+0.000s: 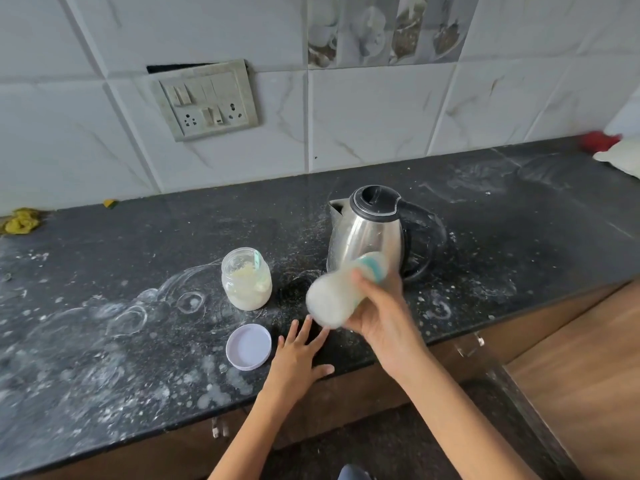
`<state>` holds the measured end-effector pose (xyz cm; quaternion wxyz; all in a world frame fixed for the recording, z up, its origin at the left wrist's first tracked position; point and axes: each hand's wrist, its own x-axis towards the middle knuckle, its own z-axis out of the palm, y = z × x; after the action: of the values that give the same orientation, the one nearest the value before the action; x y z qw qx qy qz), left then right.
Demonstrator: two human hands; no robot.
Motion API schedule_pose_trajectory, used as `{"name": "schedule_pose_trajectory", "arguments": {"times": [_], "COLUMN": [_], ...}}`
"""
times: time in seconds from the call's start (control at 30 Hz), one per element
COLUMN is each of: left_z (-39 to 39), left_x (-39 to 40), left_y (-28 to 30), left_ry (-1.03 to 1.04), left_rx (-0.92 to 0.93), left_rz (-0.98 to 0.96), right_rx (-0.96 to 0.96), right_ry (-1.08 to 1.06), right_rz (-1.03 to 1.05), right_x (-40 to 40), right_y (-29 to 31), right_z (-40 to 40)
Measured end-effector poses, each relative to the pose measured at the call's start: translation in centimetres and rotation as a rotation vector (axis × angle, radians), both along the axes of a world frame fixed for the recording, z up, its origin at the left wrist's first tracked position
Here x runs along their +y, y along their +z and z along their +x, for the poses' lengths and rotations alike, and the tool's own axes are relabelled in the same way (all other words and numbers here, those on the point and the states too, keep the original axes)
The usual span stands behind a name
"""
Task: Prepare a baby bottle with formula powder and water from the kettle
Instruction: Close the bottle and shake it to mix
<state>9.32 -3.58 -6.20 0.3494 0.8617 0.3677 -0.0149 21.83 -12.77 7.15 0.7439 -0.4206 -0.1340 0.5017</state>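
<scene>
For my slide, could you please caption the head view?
Right hand tilts milky bottle beside kettle and open jar.

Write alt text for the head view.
The right hand holds a milky bottle, tilted and motion-blurred, above a dusty dark counter. The left hand rests flat beside a lid; an open powder jar and a kettle stand behind.

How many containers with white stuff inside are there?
2. The open jar of powder stands on the counter left of the kettle; the blurred baby bottle is tilted in the right hand.
</scene>
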Motion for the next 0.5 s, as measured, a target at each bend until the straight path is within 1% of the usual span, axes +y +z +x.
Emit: {"name": "schedule_pose_trajectory", "arguments": {"times": [0.03, 0.07, 0.1, 0.13, 0.2, 0.23, 0.27, 0.3, 0.37, 0.4, 0.43, 0.47, 0.5], "left_z": [-0.1, -0.3, -0.2, -0.1, 0.1, 0.2, 0.3, 0.2, 0.0, 0.0, 0.0, 0.1, 0.2], "left_x": [-0.3, -0.6, -0.5, -0.4, 0.1, 0.1, 0.0, -0.2, -0.6, -0.6, -0.4, -0.3, -0.1], "left_y": [0.0, 0.1, -0.3, -0.3, 0.0, 0.2, 0.2, 0.0, 0.1, 0.1, 0.0, -0.1, 0.1], "left_ry": [0.036, 0.046, 0.056, 0.04, -0.038, -0.053, -0.062, -0.033, 0.099, 0.103, 0.049, -0.003, -0.076], "left_rx": [-0.061, -0.117, -0.147, -0.105, 0.052, 0.063, 0.069, 0.048, -0.048, -0.066, -0.04, 0.015, 0.079], "left_rz": [-0.072, -0.095, -0.111, -0.062, 0.079, 0.126, 0.145, 0.126, 0.008, -0.01, 0.026, 0.066, 0.145], "right_rx": [-0.083, -0.151, -0.189, -0.188, -0.089, -0.047, -0.06, -0.114, -0.232, -0.269, -0.281, -0.252, -0.185], "right_ry": [0.13, 0.244, 0.285, 0.228, -0.023, -0.112, -0.126, -0.064, 0.18, 0.243, 0.216, 0.112, -0.012], "right_rz": [-0.057, -0.083, -0.081, -0.056, 0.0, 0.0, -0.03, -0.064, -0.109, -0.105, -0.089, -0.076, -0.069], "right_x": [-0.4, -0.9, -1.4, -1.3, -0.6, -0.3, -0.2, -0.1, -0.6, -0.9, -0.9, -0.6, -0.4], "right_y": [-0.5, -0.8, -0.8, -1.0, -0.4, 0.1, 0.1, -0.1, -0.5, -0.5, -0.6, -0.5, -0.2], "right_z": [-0.7, -1.3, -1.5, -1.0, 0.4, 0.8, 0.9, 0.6, -0.5, -0.8, -0.6, -0.1, 0.4]}}
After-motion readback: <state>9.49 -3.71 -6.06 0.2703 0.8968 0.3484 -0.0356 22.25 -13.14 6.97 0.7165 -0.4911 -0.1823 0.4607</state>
